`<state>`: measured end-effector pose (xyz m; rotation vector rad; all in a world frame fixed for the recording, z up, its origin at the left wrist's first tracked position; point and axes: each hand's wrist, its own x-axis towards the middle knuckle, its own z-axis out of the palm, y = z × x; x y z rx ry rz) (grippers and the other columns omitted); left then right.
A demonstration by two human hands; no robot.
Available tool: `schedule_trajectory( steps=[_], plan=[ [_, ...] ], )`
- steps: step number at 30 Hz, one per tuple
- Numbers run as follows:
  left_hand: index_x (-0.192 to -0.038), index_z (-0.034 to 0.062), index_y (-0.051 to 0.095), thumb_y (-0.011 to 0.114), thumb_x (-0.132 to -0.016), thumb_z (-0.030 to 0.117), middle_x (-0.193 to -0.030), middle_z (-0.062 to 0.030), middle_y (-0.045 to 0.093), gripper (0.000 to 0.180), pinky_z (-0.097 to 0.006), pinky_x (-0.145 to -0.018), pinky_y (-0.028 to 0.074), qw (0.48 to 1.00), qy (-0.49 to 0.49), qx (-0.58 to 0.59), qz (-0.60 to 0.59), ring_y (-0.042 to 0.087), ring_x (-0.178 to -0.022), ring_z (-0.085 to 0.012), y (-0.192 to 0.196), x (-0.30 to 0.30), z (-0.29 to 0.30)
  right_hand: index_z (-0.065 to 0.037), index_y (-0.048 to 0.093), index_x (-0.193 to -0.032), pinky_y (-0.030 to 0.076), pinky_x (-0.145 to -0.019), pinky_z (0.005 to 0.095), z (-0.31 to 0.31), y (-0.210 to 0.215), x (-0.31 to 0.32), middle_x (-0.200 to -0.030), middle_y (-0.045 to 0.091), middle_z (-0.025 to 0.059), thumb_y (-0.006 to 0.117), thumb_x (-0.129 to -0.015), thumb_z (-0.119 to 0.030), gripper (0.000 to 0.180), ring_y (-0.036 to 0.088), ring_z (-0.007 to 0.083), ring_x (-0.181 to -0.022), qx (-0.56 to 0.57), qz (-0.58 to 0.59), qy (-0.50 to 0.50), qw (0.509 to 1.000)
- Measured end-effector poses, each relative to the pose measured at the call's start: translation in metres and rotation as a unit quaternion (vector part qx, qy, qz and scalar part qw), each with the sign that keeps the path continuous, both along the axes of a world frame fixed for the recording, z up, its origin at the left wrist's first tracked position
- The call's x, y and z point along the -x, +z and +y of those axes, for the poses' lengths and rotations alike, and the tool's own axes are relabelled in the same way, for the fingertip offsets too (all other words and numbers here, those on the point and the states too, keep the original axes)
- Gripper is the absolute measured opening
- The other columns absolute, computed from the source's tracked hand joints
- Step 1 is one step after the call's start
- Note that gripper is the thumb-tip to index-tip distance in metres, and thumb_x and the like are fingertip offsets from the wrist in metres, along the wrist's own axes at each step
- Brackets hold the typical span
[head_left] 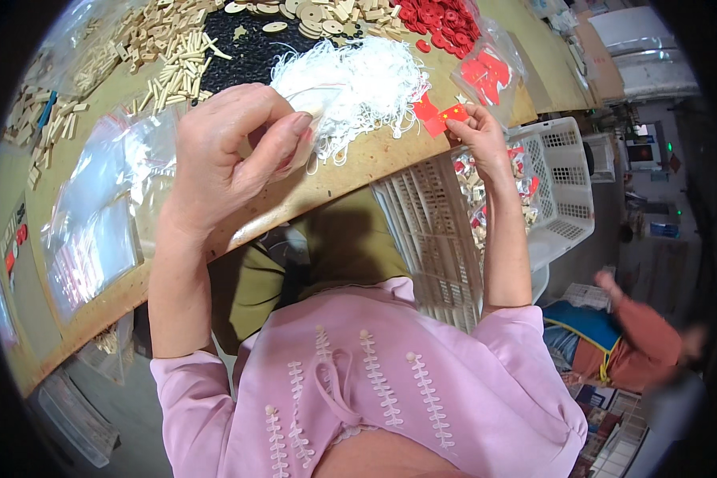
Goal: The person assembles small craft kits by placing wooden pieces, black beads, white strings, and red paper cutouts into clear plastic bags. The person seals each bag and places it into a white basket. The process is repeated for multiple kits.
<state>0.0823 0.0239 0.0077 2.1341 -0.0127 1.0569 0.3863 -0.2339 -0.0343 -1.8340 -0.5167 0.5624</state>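
My left hand (235, 151) is closed, thumb against curled fingers, pinching a clear plastic bag (315, 111) whose edge shows beyond the fingertips. What the bag contains I cannot make out. Between thumb and fingers, my right hand (483, 142) grips a small red paper flag (452, 114) with yellow stars, just above the table's front edge. More red paper pieces (427, 107) touch it on the left. A tangled heap of white string (366, 84) lies between my hands. Beyond my right hand, a clear bag holds red cutouts (486, 76).
Wooden sticks (179, 72), wooden discs (311, 17), black rings (239, 60) and red discs (446, 24) are piled on the table's far side. Flat clear bags (95, 255) lie left. A white plastic crate (562, 175) with small packed items stands right. Another person (629, 338) is at far right.
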Motion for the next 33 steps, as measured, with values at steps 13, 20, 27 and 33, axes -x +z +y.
schedule_trajectory(
  steps=[13, 20, 27, 33],
  plan=[
    [-0.089, 0.0073, 0.073, 0.076, -0.087, 0.018, -0.079, -0.0080, 0.064, 0.011, -0.038, -0.066, 0.051, 0.992, -0.113, -0.047, 0.002, 0.064, -0.074, -0.0266, -0.007, -0.002, 0.005, -0.004, 0.068, -0.103, 0.053, -0.072, 0.0217, 0.082, 0.111, 0.122, -0.092, 0.071, 0.0009, 0.076, -0.091, -0.001, 0.015, 0.065, 0.0065, -0.078, -0.168, -0.074, 0.202, 0.962],
    [-0.086, 0.0076, 0.070, 0.077, -0.086, 0.020, -0.079, -0.0078, 0.062, 0.015, -0.038, -0.066, 0.051, 0.993, -0.100, -0.064, -0.014, 0.064, -0.075, -0.0276, -0.009, -0.005, 0.007, 0.001, 0.067, -0.098, 0.053, -0.072, 0.0209, 0.099, 0.116, 0.120, -0.088, 0.069, -0.0025, 0.071, -0.092, 0.001, 0.008, 0.065, 0.0031, -0.084, 0.004, -0.148, 0.341, 0.928],
    [-0.086, 0.0071, 0.069, 0.077, -0.086, 0.018, -0.079, -0.0081, 0.062, 0.013, -0.039, -0.066, 0.051, 0.992, -0.100, -0.066, -0.027, 0.064, -0.074, -0.0279, -0.009, -0.005, 0.008, -0.002, 0.068, -0.100, 0.038, -0.050, 0.0189, 0.111, 0.107, 0.124, -0.082, 0.068, -0.0040, 0.075, -0.091, -0.003, 0.012, 0.051, -0.0022, -0.062, -0.093, -0.180, 0.254, 0.946],
    [-0.086, 0.0063, 0.070, 0.077, -0.085, 0.016, -0.079, -0.0083, 0.063, 0.012, -0.039, -0.067, 0.051, 0.991, -0.106, -0.076, -0.026, 0.064, -0.075, -0.0286, -0.005, -0.004, 0.007, -0.004, 0.068, -0.099, 0.036, -0.048, 0.0187, 0.106, 0.109, 0.130, -0.082, 0.067, -0.0061, 0.074, -0.090, -0.003, 0.011, 0.048, -0.0020, -0.060, -0.089, -0.194, 0.273, 0.938]
  ],
)
